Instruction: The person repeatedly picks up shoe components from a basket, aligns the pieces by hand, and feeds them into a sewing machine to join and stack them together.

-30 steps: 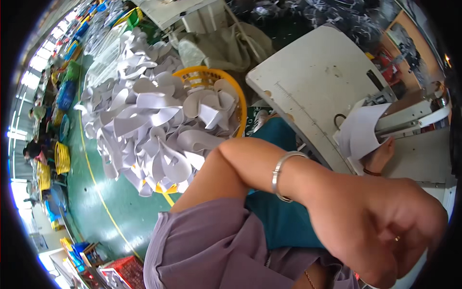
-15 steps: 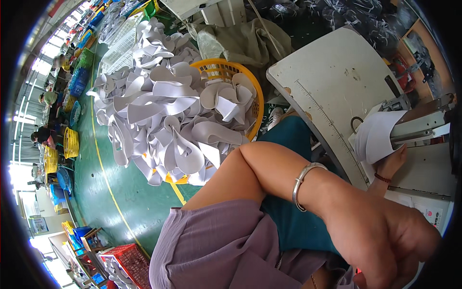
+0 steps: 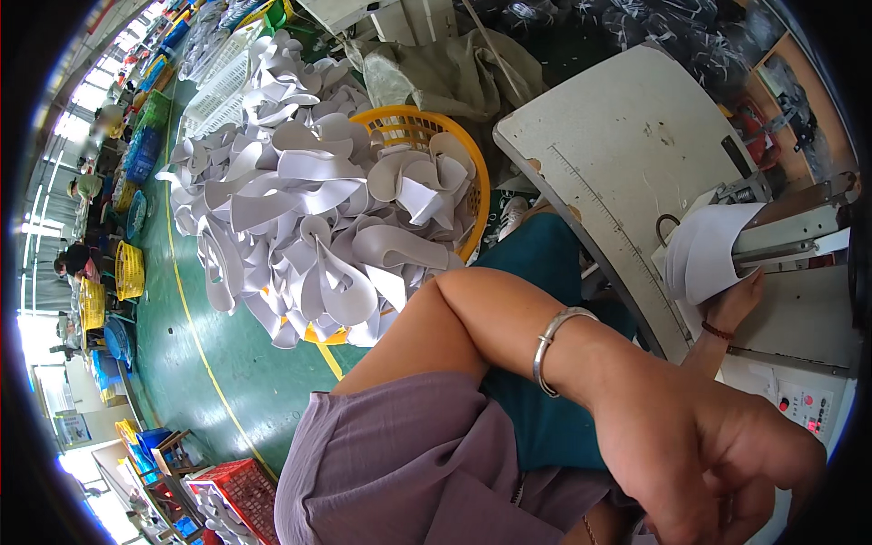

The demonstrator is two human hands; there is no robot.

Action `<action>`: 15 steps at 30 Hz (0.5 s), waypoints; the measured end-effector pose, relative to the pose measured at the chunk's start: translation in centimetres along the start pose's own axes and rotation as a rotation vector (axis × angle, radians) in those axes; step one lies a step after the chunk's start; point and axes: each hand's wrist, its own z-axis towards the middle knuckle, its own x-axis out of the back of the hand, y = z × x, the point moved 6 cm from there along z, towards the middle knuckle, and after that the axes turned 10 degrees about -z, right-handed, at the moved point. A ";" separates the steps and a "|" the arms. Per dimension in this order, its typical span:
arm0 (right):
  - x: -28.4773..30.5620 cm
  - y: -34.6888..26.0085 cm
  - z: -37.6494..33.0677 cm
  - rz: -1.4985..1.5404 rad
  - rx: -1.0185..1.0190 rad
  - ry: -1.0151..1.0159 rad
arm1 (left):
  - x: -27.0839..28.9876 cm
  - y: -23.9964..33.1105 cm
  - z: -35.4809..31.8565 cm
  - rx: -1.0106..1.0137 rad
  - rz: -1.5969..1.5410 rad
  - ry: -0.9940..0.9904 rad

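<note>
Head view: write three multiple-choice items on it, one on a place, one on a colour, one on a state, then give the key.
1. Where does the right hand rest?
A. in the basket
B. on the white curved piece at the machine
C. on the floor

2. What colour is the round basket under the heap of white pieces?
A. yellow-orange
B. blue
C. black

3. How is the left hand held?
A. flat and open
B. curled into a loose fist, holding nothing that shows
C. around a tool

Key:
1 B, its fingers touch the white curved piece on the machine's arm.
2 A, the rim and mesh wall show yellow-orange.
3 B, the fingers are folded in close to the camera.
</note>
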 end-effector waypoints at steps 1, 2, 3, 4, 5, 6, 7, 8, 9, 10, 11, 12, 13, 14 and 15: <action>-0.1 -0.2 0.0 -0.017 0.007 0.011 | 0.0 0.2 -0.1 0.024 0.053 -0.032; 0.1 0.0 0.2 -0.020 0.007 0.013 | 0.1 1.1 -0.2 0.023 0.049 -0.032; 0.2 0.5 0.4 -0.010 0.015 -0.001 | 0.6 1.0 -0.4 0.217 0.138 0.031; 0.1 0.6 0.6 -0.001 0.025 -0.016 | 1.2 0.6 -1.0 0.412 0.228 0.092; 0.2 0.6 0.8 -0.004 0.026 -0.015 | 1.5 0.4 -1.3 0.410 0.226 0.090; 0.2 0.6 0.8 -0.014 0.028 0.003 | 1.6 0.1 -1.5 0.369 0.232 0.082; 0.1 0.5 0.5 -0.023 0.028 0.021 | 1.5 0.3 -1.4 0.329 0.236 0.077; 0.0 0.2 0.3 -0.024 0.026 0.021 | 1.3 0.5 -1.5 0.328 0.234 0.079; -0.2 -0.2 0.1 0.012 0.012 -0.001 | 1.1 1.0 -1.7 0.316 0.130 0.159; -0.3 -0.4 0.0 0.044 0.000 -0.025 | 1.1 1.3 -1.8 0.300 0.023 0.238; -0.4 -0.3 -0.1 0.041 -0.003 -0.027 | 1.1 0.7 -2.0 0.296 0.022 0.239; -0.4 -0.2 -0.2 0.026 -0.002 -0.014 | 0.7 0.4 -2.0 0.170 0.054 0.157; -0.2 -0.2 0.0 0.011 0.002 0.003 | 0.0 0.8 -1.5 0.047 0.086 0.073; -0.1 0.0 0.1 0.011 0.003 0.003 | 0.0 1.4 -1.5 0.047 0.085 0.072; 0.0 0.0 0.2 -0.022 0.044 0.006 | -0.1 2.0 -1.5 0.115 0.168 0.073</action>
